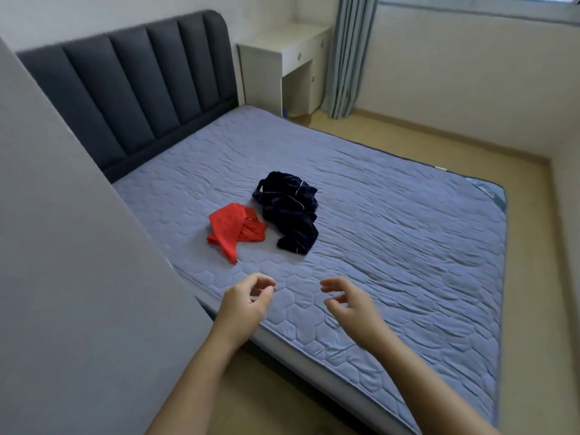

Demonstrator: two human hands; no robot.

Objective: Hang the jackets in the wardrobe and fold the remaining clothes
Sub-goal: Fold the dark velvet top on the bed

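A crumpled red garment [230,229] lies on the blue quilted mattress [392,221], left of centre. Right beside it sits a bunched dark navy garment [290,211] with thin white piping. My left hand [248,301] hovers over the near edge of the bed, below the red garment, with loosely curled fingers and nothing in it. A little to the right my right hand [348,304] hangs over the mattress, fingers relaxed and apart, also holding nothing. Neither hand touches the clothes.
A grey panel [62,246] fills the left side, close to my left arm. A dark padded headboard [131,89] stands at the back. A white desk [282,61] and a grey curtain [351,54] stand in the far corner. Beige floor [533,309] runs along the bed's right side.
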